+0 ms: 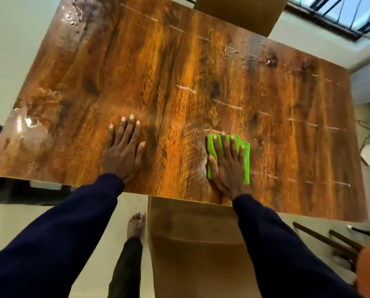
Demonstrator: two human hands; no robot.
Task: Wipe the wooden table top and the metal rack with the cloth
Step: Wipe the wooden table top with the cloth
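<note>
A glossy brown wooden table top [179,67] fills most of the head view. A folded bright green cloth [246,160] lies flat on it near the front edge, right of centre. My right hand [227,164] presses flat on the cloth, fingers spread. My left hand [124,149] rests palm down on the bare wood to the left, fingers apart, holding nothing. Both arms wear dark blue sleeves. Wet patches shine at the table's left end [29,125] and far left corner [72,14]. No metal rack is visible.
A brown chair [192,239] stands tucked at the front edge below my right hand, another chair back [240,11] at the far side. My bare foot [135,224] is on the pale floor. A white device with cables [368,154] lies on the floor right.
</note>
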